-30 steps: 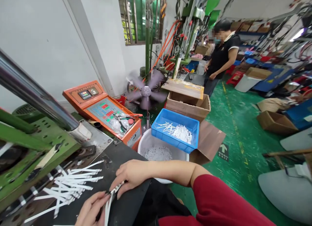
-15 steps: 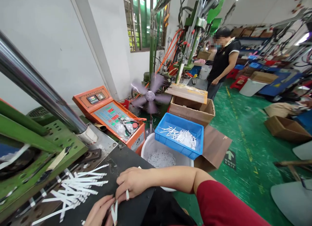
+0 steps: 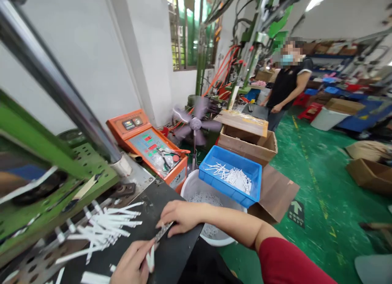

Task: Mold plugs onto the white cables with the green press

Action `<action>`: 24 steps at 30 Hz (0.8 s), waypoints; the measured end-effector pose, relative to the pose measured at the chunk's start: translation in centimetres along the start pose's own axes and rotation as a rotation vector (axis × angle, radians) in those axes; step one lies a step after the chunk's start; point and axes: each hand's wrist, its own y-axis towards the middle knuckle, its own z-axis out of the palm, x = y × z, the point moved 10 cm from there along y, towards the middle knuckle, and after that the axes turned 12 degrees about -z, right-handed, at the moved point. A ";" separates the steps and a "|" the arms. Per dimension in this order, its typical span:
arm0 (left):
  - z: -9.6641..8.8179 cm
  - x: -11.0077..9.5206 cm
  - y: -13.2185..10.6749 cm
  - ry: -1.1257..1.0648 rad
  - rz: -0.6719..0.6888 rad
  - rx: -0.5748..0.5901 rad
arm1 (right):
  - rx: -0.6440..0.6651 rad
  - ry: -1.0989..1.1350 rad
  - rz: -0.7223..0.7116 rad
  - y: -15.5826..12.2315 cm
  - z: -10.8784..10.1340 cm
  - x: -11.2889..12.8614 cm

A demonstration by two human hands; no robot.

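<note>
Low in the head view, my left hand [image 3: 133, 261] is closed, with thin white strips [image 3: 150, 259] between its fingers. My right hand [image 3: 180, 218] is closed on the upper end of a short greyish strip [image 3: 163, 231] with small marks along it. The lower end of that strip meets the fingers of my left hand. Both hands are just over a black work surface [image 3: 174, 257]. Left of them lies a loose pile of white strips [image 3: 105, 229], spread in many directions, and a few more are near my left wrist.
A green press [image 3: 45, 149] with a steel column stands at left. Beyond the hands are an orange control box [image 3: 150, 147] with pliers on it, a spinning fan [image 3: 196, 124], a blue tray [image 3: 211, 180] of strips over a white bucket [image 3: 185, 190], and a cardboard box [image 3: 248, 147]. A co-worker [image 3: 288, 83] stands behind.
My hands have moved apart, and a greyish strip now shows between them. The view has shifted, so the surroundings sit further right. The co-worker's head has turned toward the camera.
</note>
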 end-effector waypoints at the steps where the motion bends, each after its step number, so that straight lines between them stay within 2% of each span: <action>1: 0.0 -0.8 -0.1 -0.019 -0.025 -0.003 | -0.030 -0.027 0.048 -0.9 -0.4 -0.1; 4: -0.6 -2.4 -0.6 -0.008 -0.112 -0.032 | -0.183 -0.079 0.154 -2.8 -1.0 0.5; 7: -1.1 -1.5 -2.0 0.053 -0.186 -0.019 | -0.279 -0.032 0.100 -2.7 -0.7 1.4; 9: -1.4 -0.3 -3.3 0.057 -0.241 -0.018 | -0.218 0.034 0.033 -1.0 -0.1 1.5; 12: -1.7 1.0 -4.6 0.040 -0.325 -0.055 | -0.062 0.186 -0.079 3.2 0.0 2.0; 14: -1.9 1.2 -4.6 0.011 -0.345 -0.067 | -0.061 0.210 -0.103 6.0 -1.6 2.0; 16: -2.6 0.8 -4.5 -0.027 -0.305 -0.032 | -0.095 0.139 -0.073 7.8 -3.4 1.6; 18: -4.7 0.4 -5.0 -0.036 -0.260 0.000 | -0.092 0.067 -0.029 7.5 -4.3 1.5; 19: -6.4 0.6 -5.7 -0.018 -0.268 -0.010 | -0.078 0.056 -0.004 6.6 -4.3 1.5; 22: -13.1 2.7 -8.8 0.095 -0.451 -0.157 | -0.021 0.130 0.099 2.0 -3.4 2.3; 24: -15.8 3.6 -10.8 0.151 -0.546 -0.193 | 0.035 0.230 0.128 -0.4 -1.3 4.1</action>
